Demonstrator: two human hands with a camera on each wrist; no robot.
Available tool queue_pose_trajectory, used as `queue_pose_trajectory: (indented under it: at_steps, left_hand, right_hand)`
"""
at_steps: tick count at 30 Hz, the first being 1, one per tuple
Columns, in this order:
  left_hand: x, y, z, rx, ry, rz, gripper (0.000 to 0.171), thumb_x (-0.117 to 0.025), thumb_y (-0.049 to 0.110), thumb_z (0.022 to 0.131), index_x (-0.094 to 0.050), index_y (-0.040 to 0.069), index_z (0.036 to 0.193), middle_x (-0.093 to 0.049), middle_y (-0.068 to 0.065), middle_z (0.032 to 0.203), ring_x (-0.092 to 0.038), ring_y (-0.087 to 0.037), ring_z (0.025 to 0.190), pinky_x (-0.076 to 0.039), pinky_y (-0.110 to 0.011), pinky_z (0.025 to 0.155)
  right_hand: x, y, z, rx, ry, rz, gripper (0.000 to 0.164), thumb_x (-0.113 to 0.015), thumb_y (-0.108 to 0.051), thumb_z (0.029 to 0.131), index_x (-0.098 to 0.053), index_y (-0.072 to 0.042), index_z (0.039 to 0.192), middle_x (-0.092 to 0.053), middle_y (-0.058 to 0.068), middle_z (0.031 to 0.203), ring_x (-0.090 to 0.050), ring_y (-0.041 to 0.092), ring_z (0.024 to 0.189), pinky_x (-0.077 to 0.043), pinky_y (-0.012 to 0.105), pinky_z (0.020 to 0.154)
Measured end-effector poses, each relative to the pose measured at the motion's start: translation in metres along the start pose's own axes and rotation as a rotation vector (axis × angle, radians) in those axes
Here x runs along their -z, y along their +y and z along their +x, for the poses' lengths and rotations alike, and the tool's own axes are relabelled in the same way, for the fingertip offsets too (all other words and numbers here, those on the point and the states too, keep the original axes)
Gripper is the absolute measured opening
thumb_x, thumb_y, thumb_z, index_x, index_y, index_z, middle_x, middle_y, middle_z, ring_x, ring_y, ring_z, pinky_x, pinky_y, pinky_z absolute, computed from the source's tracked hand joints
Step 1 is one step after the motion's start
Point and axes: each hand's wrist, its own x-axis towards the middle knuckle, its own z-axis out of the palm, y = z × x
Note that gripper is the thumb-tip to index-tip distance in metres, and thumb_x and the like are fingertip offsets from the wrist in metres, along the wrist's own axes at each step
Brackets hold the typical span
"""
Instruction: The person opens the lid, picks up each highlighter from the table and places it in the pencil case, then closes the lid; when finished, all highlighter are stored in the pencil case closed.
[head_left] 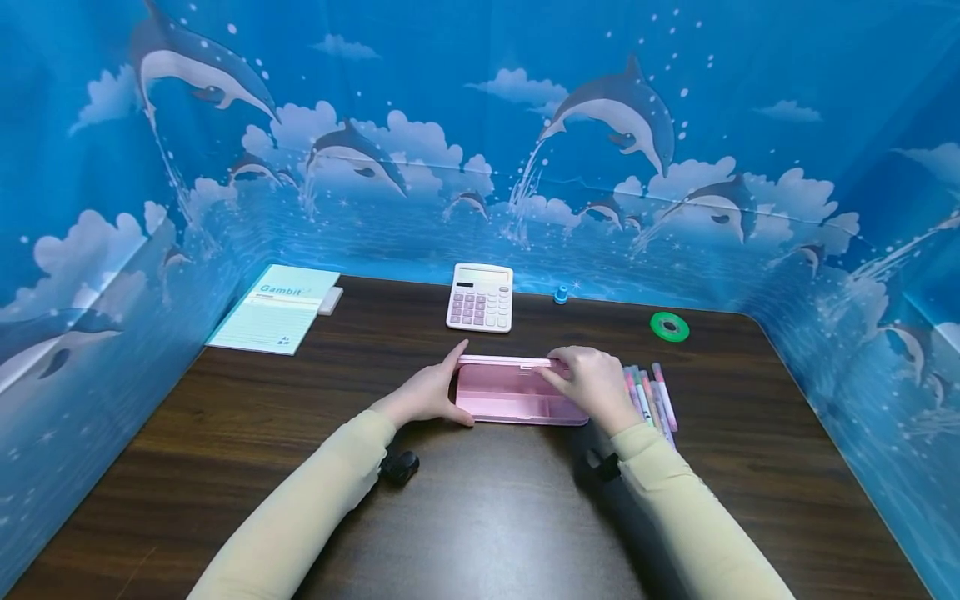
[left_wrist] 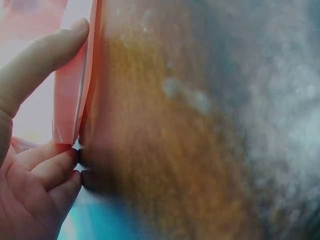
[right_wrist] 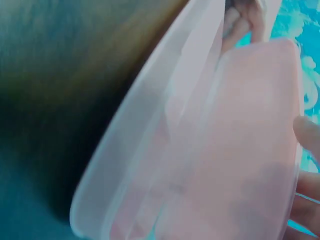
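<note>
A pink pencil case [head_left: 517, 419] lies on the dark wooden table with its lid [head_left: 495, 377] raised on the far side. No contents can be made out inside. My left hand [head_left: 427, 392] holds the case by its left end, thumb at the near side and fingers around the end. In the left wrist view the thumb [left_wrist: 45, 60] rests along the case's edge. My right hand [head_left: 592, 383] pinches the lid's upper edge near its right part. The right wrist view has the translucent pink lid [right_wrist: 250, 125] with the right fingertips [right_wrist: 307, 132] at its edge.
Several colored markers [head_left: 662, 398] lie right of the case, partly behind the right hand. Along the back are a calculator [head_left: 480, 298], a small blue object [head_left: 560, 294] and a green tape roll [head_left: 670, 327]. A notebook [head_left: 276, 310] and a white item [head_left: 331, 301] lie at the left.
</note>
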Motion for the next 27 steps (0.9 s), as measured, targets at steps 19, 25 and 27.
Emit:
queue_pose_trajectory:
  at_steps: [19, 25, 27]
  left_hand:
    - [0.0, -0.001, -0.003, -0.037, -0.016, -0.045, 0.135, -0.088, 0.041, 0.063, 0.008, 0.006, 0.152, -0.04, -0.012, 0.148, -0.041, -0.024, 0.133, -0.031, -0.04, 0.11]
    - [-0.001, 0.0, -0.005, -0.022, -0.026, -0.05, 0.136, -0.087, 0.041, 0.064, 0.011, 0.007, 0.151, -0.039, -0.009, 0.149, -0.039, -0.024, 0.134, -0.03, -0.04, 0.11]
    - [-0.001, 0.0, -0.006, -0.018, -0.033, -0.054, 0.134, -0.086, 0.041, 0.065, 0.011, 0.008, 0.152, -0.038, -0.008, 0.15, -0.039, -0.023, 0.134, -0.03, -0.04, 0.11]
  right_hand:
    - [0.011, 0.032, 0.004, -0.253, 0.003, 0.201, 0.033, -0.074, -0.036, 0.081, -0.073, -0.004, 0.088, -0.07, 0.009, 0.078, -0.057, 0.02, 0.065, -0.052, 0.034, 0.061]
    - [0.007, 0.041, 0.007, -0.285, 0.052, 0.246, 0.023, -0.073, -0.024, 0.085, -0.074, -0.002, 0.092, -0.072, 0.012, 0.084, -0.064, 0.024, 0.074, -0.055, 0.039, 0.07]
    - [0.006, 0.044, 0.008, -0.291, 0.059, 0.243, 0.023, -0.072, -0.024, 0.085, -0.075, -0.002, 0.093, -0.072, 0.013, 0.084, -0.064, 0.023, 0.073, -0.055, 0.039, 0.069]
